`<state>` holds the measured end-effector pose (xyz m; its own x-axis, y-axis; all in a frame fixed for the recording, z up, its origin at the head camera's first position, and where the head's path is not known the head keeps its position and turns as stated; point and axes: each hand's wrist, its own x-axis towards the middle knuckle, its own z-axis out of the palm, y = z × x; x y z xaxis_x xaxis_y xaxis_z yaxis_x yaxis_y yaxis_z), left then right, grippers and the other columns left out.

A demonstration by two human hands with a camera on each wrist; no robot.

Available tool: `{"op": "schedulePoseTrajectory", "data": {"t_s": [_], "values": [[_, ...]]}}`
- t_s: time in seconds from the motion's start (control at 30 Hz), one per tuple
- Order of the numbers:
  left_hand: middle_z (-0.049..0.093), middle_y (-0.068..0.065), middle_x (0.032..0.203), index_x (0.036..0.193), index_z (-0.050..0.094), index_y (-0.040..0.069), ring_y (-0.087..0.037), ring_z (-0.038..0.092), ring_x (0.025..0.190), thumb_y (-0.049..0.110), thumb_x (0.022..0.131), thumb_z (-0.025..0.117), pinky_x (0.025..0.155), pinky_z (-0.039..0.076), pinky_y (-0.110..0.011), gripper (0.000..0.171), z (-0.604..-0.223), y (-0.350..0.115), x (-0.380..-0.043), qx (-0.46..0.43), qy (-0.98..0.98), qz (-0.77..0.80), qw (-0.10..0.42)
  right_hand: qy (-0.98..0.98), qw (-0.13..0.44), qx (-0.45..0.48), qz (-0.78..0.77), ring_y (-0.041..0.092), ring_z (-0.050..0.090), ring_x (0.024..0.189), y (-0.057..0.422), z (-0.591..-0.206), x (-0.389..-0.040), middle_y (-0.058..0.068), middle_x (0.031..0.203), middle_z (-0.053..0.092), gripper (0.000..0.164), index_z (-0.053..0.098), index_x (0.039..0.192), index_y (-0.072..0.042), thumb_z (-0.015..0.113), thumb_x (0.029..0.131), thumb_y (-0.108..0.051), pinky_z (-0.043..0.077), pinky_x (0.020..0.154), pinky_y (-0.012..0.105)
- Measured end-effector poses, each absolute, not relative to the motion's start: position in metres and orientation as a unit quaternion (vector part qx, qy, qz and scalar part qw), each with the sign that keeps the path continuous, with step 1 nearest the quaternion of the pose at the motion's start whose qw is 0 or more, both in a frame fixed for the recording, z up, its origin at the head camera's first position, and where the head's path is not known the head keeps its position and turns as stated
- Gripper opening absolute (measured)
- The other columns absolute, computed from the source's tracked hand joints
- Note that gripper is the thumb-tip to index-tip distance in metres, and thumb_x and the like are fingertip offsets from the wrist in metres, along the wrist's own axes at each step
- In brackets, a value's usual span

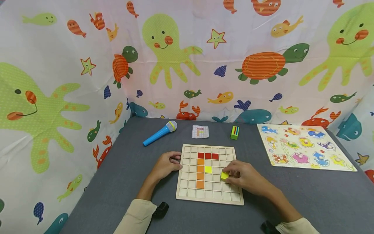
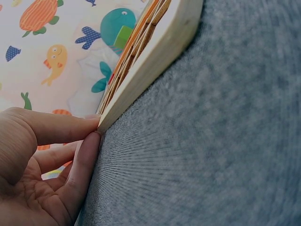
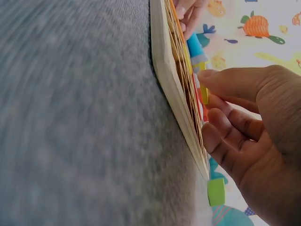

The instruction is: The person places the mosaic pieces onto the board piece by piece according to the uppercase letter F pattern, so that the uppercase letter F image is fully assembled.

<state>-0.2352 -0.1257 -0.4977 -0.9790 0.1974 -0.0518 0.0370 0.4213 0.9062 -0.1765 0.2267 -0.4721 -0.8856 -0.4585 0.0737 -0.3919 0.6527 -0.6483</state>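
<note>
A square wooden grid board (image 1: 210,195) lies on the grey table, with red tiles (image 1: 208,156) in a row, orange tiles (image 1: 200,176) in a column and a yellow tile (image 1: 208,169) beside that column. My left hand (image 1: 166,166) is at the board's left side; in the left wrist view its thumb and a fingertip meet at the edge. Between thumb and finger, my right hand (image 1: 245,177) pinches another yellow tile (image 1: 224,175) over the right part of the grid. That tile shows edge-on in the right wrist view, close above the board.
Behind the board lie a blue toy microphone (image 1: 157,135), a small printed pattern card (image 1: 200,132) and a green block with coloured stripes (image 1: 235,133). A sea-animal puzzle board (image 1: 306,148) is at the back right. A printed sea-creature cloth (image 1: 187,65) hangs behind the table.
</note>
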Motion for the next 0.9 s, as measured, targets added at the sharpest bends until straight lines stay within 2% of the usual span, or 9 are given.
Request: {"op": "schedulePoseTrajectory", "data": {"t_s": [0.2, 0.57, 0.9], "values": [[0.07, -0.009, 0.12, 0.137, 0.069, 0.004, -0.019, 0.071, 0.102, 0.007, 0.086, 0.083, 0.089, 0.06, -0.036, 0.053, -0.497, -0.125, -0.236, 0.069, 0.845, 0.525, 0.077, 0.912, 0.052, -0.226, -0.339, 0.007, 0.058, 0.086, 0.217, -0.473, -0.181, -0.006, 0.109, 0.067, 0.031, 0.077, 0.122, -0.012, 0.083, 0.092, -0.02, 0.052, 0.075, 0.024], [0.07, -0.008, 0.119, 0.137, 0.069, 0.004, -0.018, 0.07, 0.1, 0.007, 0.086, 0.083, 0.089, 0.06, -0.038, 0.052, -0.497, -0.125, -0.236, 0.06, 0.846, 0.525, 0.076, 0.919, 0.037, -0.227, -0.319, 0.013, 0.055, 0.087, 0.202, -0.474, -0.19, -0.005, 0.105, 0.065, 0.031, 0.077, 0.122, -0.011, 0.082, 0.092, -0.015, 0.047, 0.072, 0.025], [0.069, -0.009, 0.12, 0.137, 0.068, 0.003, -0.019, 0.071, 0.101, 0.008, 0.086, 0.082, 0.089, 0.06, -0.039, 0.053, -0.496, -0.125, -0.235, 0.068, 0.846, 0.522, 0.079, 0.911, 0.034, -0.243, -0.332, 0.013, 0.059, 0.092, 0.198, -0.475, -0.195, -0.001, 0.111, 0.069, 0.029, 0.077, 0.122, -0.007, 0.08, 0.094, -0.011, 0.052, 0.078, 0.027]]}}
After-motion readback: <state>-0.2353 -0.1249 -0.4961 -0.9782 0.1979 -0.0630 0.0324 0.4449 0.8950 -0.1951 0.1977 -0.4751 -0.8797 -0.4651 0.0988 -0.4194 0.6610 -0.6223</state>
